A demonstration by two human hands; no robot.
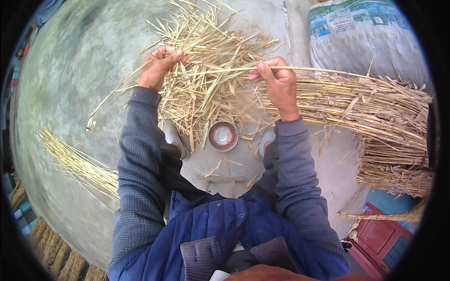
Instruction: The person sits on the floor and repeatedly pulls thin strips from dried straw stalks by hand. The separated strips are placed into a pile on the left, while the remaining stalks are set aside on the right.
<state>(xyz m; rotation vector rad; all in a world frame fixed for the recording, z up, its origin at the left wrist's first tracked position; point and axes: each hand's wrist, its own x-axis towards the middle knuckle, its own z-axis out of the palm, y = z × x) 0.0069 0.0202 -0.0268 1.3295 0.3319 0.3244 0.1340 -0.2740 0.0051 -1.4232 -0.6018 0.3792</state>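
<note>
In my right hand, a long thin dry stalk is pinched between thumb and fingers. It reaches right over a big bundle of similar stalks, and its other end points toward my left hand. My left hand is closed on a dry leaf strip, which trails down to the left and ends in a curled tip. Below and between both hands spreads a loose heap of dry leaves and husks on the concrete floor.
A small metal bowl with a reddish inside stands between my feet. Thin pale stalks lie at the left. More stacked bundles are at the right, below a white and blue woven sack. A red panel shows lower right.
</note>
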